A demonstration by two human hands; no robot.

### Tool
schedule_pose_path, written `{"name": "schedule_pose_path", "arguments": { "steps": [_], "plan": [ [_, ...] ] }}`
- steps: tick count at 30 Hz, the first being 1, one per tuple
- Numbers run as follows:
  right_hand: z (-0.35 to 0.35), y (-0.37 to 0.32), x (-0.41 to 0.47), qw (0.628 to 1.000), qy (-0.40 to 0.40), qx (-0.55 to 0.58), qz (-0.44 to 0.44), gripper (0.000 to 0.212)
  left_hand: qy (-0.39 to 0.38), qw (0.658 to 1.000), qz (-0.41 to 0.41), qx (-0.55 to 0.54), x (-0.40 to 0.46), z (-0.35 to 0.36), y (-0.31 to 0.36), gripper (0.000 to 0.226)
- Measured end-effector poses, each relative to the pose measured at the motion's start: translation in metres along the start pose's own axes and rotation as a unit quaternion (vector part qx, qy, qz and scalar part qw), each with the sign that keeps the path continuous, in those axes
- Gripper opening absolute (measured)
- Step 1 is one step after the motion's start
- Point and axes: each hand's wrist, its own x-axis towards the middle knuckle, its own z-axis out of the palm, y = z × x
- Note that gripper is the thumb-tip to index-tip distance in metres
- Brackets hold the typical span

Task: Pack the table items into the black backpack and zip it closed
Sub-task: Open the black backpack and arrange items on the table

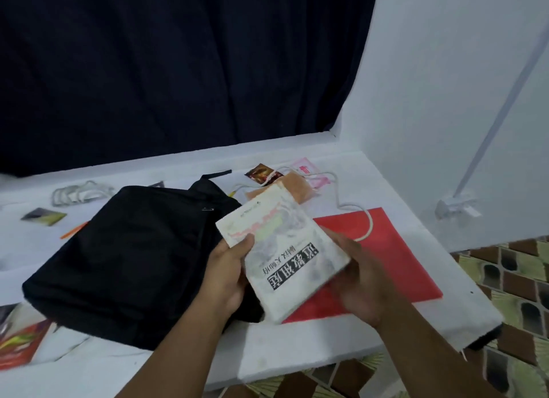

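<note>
Both hands hold a white book [282, 255] above the table [297, 347], between the black backpack [124, 255] at 9 o'clock and a red folder [395, 258] at 3 o'clock. Left hand [227, 274] grips the left edge, thumb curled over the cover. Right hand [361, 282] cups the right edge from below, fingers under the book. Book's long axis runs 11 to 5 o'clock (title print reads sideways). Backpack lies flat, handle toward 1 o'clock. A white cable [353, 207] lies behind the book.

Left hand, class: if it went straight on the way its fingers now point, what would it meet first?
The left hand grips the book, fingers pointing up and right. Beyond the book, probably the tan pouch; depth is unclear.
</note>
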Motion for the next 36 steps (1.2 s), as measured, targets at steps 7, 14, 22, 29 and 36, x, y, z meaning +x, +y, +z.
{"name": "schedule_pose_path", "arguments": {
  "steps": [7, 14, 22, 29, 36],
  "plan": [
    [0.011, 0.034, 0.023, 0.991, 0.128, -0.035, -0.029, 0.046, -0.010, 0.999, 0.021, 0.041, 0.010, -0.003, -0.010, 0.028],
    [-0.007, 0.006, 0.025, 0.958, 0.239, -0.015, -0.156, 0.047, -0.108, 0.805, 0.250, 0.528, 0.023, -0.054, -0.031, 0.031],
    [0.003, 0.015, 0.030, 0.955, 0.250, -0.026, -0.158, 0.046, 0.096, 0.706, 0.157, 0.684, 0.052, -0.088, 0.024, 0.072],
    [0.035, 0.040, 0.057, 0.967, 0.214, -0.060, -0.124, 0.041, 0.094, 0.587, -0.013, 0.804, 0.066, -0.132, 0.044, 0.130],
    [0.071, 0.072, 0.082, 0.975, 0.171, -0.110, -0.087, 0.036, 0.048, 0.768, 0.120, 0.628, 0.063, -0.165, 0.102, 0.080]
  ]
}}
